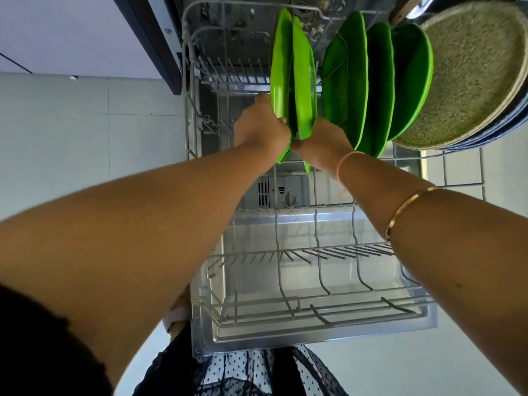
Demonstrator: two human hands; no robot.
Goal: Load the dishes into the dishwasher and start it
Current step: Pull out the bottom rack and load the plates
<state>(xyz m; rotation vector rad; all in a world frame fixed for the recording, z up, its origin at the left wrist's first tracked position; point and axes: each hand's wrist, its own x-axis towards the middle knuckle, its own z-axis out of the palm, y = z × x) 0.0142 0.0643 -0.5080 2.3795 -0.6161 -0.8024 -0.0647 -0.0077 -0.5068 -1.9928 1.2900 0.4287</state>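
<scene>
You've got both hands at the back half of the lower rack (pixel 314 307), one on each of the two bright green plates. Your left hand (pixel 261 130) is closed on the near edge of the left plate (pixel 281 70), and your right hand (pixel 324 142) pinches the bottom edge of the right plate (pixel 304 78). Both plates stand on edge, long axis running away from you, faces left-right, just beside the three darker green plates (pixel 380 90). So I'd guess you just drop them straight down between the prongs. The front rows nearest you are bare.
</scene>
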